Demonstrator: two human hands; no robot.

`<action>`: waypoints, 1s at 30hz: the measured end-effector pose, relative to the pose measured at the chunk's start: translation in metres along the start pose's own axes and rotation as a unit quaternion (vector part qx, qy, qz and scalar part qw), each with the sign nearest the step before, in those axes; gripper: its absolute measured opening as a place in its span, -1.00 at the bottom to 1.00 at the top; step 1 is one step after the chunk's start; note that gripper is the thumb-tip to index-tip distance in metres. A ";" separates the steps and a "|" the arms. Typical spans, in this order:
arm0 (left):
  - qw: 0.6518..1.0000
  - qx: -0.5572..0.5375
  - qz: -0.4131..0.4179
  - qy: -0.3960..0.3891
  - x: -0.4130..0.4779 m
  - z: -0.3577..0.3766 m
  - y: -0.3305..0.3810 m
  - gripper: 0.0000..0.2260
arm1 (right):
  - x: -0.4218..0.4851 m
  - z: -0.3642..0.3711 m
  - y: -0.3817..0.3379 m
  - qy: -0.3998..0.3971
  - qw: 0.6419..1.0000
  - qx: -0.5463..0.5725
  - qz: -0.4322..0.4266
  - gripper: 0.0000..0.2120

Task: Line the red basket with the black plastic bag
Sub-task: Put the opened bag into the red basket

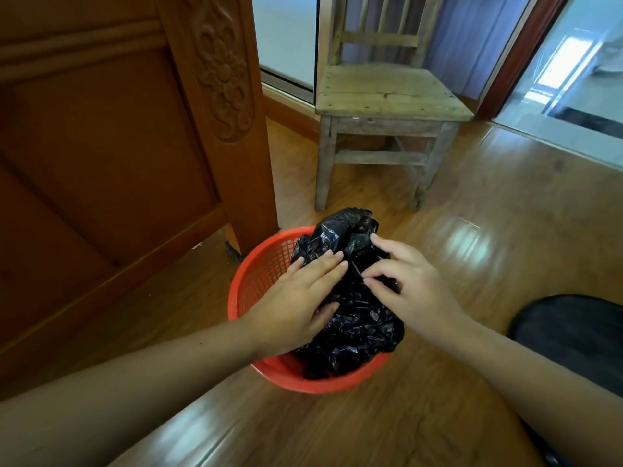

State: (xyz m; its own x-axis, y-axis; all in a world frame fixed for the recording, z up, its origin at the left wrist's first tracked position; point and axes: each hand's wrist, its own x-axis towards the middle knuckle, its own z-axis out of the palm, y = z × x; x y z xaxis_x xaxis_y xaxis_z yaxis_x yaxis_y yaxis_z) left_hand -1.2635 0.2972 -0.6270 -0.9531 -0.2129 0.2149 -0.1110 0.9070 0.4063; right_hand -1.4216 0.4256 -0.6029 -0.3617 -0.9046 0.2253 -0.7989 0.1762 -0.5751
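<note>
Red basket point(236, 291), round, mesh wall, stands on the wood plank floor point(478, 271), near the floor's far edge, where a sliding glass door point(286, 45) runs. Head view, the only one: black plastic bag point(360, 328) sits bunched and crumpled inside the basket, filling its right and middle part. A peak of plastic rises above the far rim. A fold spills over the right rim, hiding it. The left inner wall of the basket is bare mesh, and the near rim is bare too, so the bag is not spread over the rim there. Left hand point(296, 298) lies on the left flank of the bag, fingers straight and side by side, palm down, thumb pressed into the plastic lower down. Nothing is gripped by that hand. Right hand point(418, 288) is on the upper right of the bag, fingers curled, with thumb and forefinger pinching a fold of plastic near the middle of the bunch. Both forearms are bare and come in from the near edge. Carved wooden panel point(101, 146) stands just left of the basket, its foot close to the far-left rim. Small worn wooden chair point(387, 92) stands beyond the basket, apart from it. Dark rounded shape point(573, 332) lies at the right edge of view; I cannot tell what it is.
</note>
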 end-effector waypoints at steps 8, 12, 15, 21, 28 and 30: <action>0.995 0.012 0.035 0.097 -0.009 -0.029 -0.003 -0.58 | 0.003 0.009 -0.044 -0.109 0.970 0.218 0.001 -0.86; 0.992 0.050 0.058 0.105 -0.024 -0.045 -0.009 -0.77 | 0.011 0.015 -0.056 -0.136 0.956 0.261 0.006 -0.88; 0.993 0.056 0.046 0.095 -0.036 -0.051 -0.014 -0.86 | 0.017 0.021 -0.061 -0.158 0.952 0.260 -0.025 -0.90; 0.993 0.044 -0.043 0.103 -0.062 -0.062 -0.040 -0.87 | 0.041 0.025 -0.045 -0.130 0.977 0.144 -0.094 -0.73; 0.990 0.091 -0.103 0.024 -0.089 -0.070 -0.069 -0.90 | 0.067 0.039 -0.019 -0.139 0.983 -0.021 -0.115 -0.59; 0.987 0.118 -0.106 -0.014 -0.091 -0.073 -0.076 -0.86 | 0.070 0.044 -0.016 -0.148 0.981 -0.054 -0.110 -0.53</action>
State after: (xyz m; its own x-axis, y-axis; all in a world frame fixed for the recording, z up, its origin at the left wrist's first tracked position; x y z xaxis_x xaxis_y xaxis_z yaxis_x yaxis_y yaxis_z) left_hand -1.1474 0.2209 -0.6128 -0.9084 -0.4002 0.1209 -0.3686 0.9032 0.2198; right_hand -1.4128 0.3427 -0.6120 -0.0325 -0.9956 0.0878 -0.8942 -0.0103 -0.4476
